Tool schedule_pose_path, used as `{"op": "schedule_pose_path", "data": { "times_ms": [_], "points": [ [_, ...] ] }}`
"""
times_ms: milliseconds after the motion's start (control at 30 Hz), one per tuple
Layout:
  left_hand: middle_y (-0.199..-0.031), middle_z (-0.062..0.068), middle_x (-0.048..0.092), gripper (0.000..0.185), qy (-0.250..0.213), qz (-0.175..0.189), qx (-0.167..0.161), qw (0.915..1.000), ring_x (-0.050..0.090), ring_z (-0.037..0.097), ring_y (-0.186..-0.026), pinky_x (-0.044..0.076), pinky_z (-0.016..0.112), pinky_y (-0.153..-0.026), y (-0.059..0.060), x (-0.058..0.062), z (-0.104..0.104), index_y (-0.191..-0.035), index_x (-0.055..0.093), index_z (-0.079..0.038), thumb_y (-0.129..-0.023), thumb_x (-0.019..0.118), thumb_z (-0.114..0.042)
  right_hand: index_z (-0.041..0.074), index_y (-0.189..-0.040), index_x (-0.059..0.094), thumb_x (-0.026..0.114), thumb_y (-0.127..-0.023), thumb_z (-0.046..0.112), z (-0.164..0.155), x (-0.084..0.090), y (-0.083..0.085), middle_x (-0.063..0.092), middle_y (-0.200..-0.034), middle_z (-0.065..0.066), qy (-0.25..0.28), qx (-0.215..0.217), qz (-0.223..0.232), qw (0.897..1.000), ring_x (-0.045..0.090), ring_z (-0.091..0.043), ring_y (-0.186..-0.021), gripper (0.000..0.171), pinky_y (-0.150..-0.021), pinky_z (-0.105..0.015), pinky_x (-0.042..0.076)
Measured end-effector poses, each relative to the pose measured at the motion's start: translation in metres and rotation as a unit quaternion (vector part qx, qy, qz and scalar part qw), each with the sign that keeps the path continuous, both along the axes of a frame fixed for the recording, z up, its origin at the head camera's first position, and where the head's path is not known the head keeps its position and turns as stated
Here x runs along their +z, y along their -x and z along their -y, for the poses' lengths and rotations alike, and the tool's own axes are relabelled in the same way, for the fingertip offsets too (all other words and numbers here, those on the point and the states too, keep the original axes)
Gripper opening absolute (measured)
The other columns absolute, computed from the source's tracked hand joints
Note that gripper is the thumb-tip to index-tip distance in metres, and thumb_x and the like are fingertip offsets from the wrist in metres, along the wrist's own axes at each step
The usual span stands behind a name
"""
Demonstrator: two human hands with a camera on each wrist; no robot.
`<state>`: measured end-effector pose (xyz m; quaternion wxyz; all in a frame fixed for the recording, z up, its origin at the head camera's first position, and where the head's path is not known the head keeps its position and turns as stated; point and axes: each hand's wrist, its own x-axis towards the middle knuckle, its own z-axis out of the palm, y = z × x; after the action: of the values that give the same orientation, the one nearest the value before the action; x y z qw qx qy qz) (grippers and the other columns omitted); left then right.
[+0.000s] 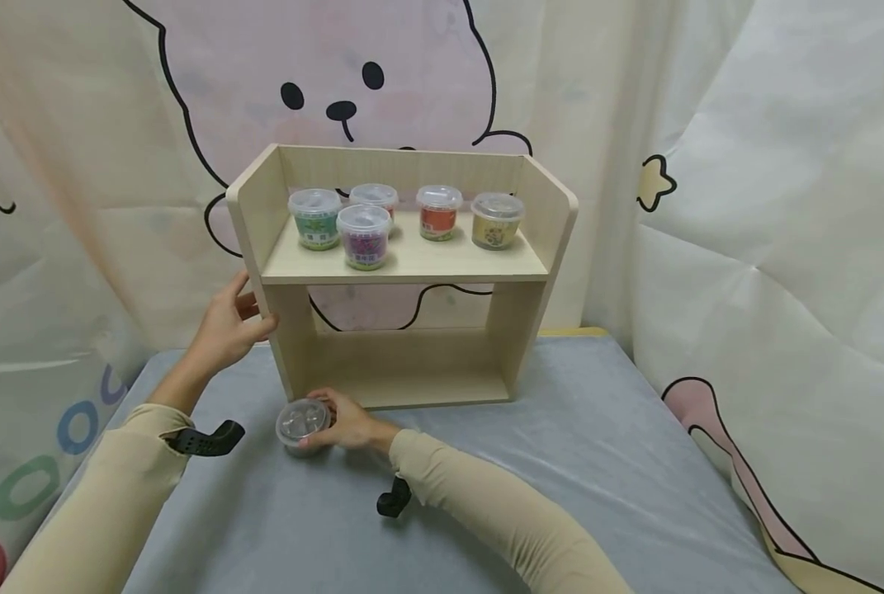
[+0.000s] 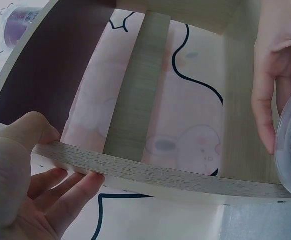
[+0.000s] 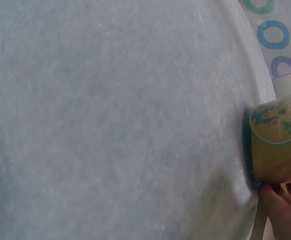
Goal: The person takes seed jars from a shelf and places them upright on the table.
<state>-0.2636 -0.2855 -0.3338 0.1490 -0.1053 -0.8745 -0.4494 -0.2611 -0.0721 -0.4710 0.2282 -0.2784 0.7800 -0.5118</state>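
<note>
Cups (image 1: 406,217), five, already stand on the shelf (image 1: 404,266); your right hand (image 1: 348,425) grips a sixth (image 1: 304,426) near its front-left corner, your left hand (image 1: 226,330) clasping its side panel.

A small lidded cup (image 1: 304,425) stands upright on the grey tabletop (image 1: 575,462), just before the front left foot of a pale wooden shelf (image 1: 412,264). Its clear plastic lid is on; the wrist view shows a yellow-brown label with green print on its side.
</note>
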Motion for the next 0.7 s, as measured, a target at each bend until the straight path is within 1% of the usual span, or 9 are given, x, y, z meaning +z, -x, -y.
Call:
{"op": "schedule_pose_path", "data": {
  "times_ms": [100,200,267,333,400,467,600,700],
  "points": [
    [-0.154,0.033,0.041,0.088,0.000,-0.003,0.000,1.0000,0.052,0.059,-0.128,0.065,0.036,-0.068,-0.001,0.000,-0.001,-0.164,0.016,-0.023,-0.093,0.065,-0.004,0.007,-0.148,0.044,0.080,-0.084,0.007,-0.001,0.002,-0.002,0.060,-0.137,-0.009,0.000,0.009,0.002,1.000,0.057,-0.005,-0.115,0.073,-0.097,-0.017,0.047],
    [-0.154,0.032,0.040,0.088,0.000,-0.003,-0.001,1.0000,0.052,0.059,-0.129,0.065,0.037,-0.069,-0.003,0.000,-0.002,-0.164,0.016,-0.023,-0.093,0.065,-0.006,0.007,-0.153,0.039,0.077,-0.087,0.009,-0.006,0.004,-0.003,0.056,-0.144,-0.012,-0.004,0.024,0.007,1.000,0.057,-0.013,-0.127,0.076,-0.105,-0.022,0.047],
    [-0.155,0.031,0.040,0.088,0.000,0.000,-0.003,1.0000,0.052,0.058,-0.129,0.065,0.037,-0.069,-0.005,0.000,-0.003,-0.164,0.016,-0.025,-0.094,0.065,-0.007,0.010,-0.155,0.035,0.076,-0.089,0.014,-0.013,0.008,-0.003,0.051,-0.150,-0.013,-0.017,0.030,0.009,0.999,0.053,-0.021,-0.136,0.078,-0.112,-0.028,0.046],
    [-0.154,0.032,0.041,0.088,-0.002,0.002,-0.006,1.0000,0.052,0.058,-0.129,0.065,0.036,-0.070,-0.007,0.000,-0.004,-0.164,0.015,-0.026,-0.094,0.065,-0.008,0.013,-0.157,0.034,0.074,-0.092,0.018,-0.021,0.014,-0.003,0.046,-0.155,-0.016,-0.027,0.032,0.007,0.999,0.048,-0.028,-0.142,0.077,-0.116,-0.034,0.044],
    [-0.153,0.034,0.041,0.088,-0.004,0.003,-0.008,1.0000,0.052,0.059,-0.128,0.065,0.035,-0.070,-0.007,0.001,-0.004,-0.164,0.015,-0.026,-0.094,0.065,-0.008,0.015,-0.157,0.034,0.072,-0.093,0.021,-0.031,0.023,-0.002,0.043,-0.157,-0.018,-0.032,0.032,0.002,0.999,0.045,-0.033,-0.145,0.074,-0.117,-0.039,0.043],
    [-0.151,0.036,0.042,0.088,-0.002,0.001,-0.009,1.0000,0.052,0.060,-0.127,0.065,0.035,-0.070,-0.007,0.001,-0.004,-0.164,0.014,-0.024,-0.094,0.065,-0.008,0.014,-0.157,0.034,0.070,-0.094,0.019,-0.039,0.035,0.000,0.041,-0.158,-0.018,-0.025,0.033,-0.009,0.999,0.044,-0.035,-0.145,0.072,-0.118,-0.042,0.042],
    [-0.152,0.036,0.040,0.088,0.003,0.004,-0.003,1.0000,0.052,0.059,-0.127,0.065,0.033,-0.070,-0.006,0.002,-0.003,-0.164,0.014,-0.023,-0.095,0.066,-0.009,0.014,-0.157,0.035,0.069,-0.095,0.017,-0.055,0.066,0.000,0.042,-0.159,-0.015,-0.019,0.042,-0.036,0.998,0.042,-0.033,-0.147,0.070,-0.121,-0.040,0.038],
    [-0.154,0.035,0.039,0.088,0.006,0.006,-0.002,1.0000,0.052,0.059,-0.128,0.065,0.033,-0.070,-0.005,0.003,-0.003,-0.164,0.014,-0.024,-0.095,0.067,-0.009,0.015,-0.156,0.036,0.068,-0.096,0.018,-0.066,0.087,-0.002,0.043,-0.158,-0.013,-0.018,0.052,-0.049,0.997,0.043,-0.030,-0.147,0.069,-0.121,-0.036,0.039]
  ]
}}
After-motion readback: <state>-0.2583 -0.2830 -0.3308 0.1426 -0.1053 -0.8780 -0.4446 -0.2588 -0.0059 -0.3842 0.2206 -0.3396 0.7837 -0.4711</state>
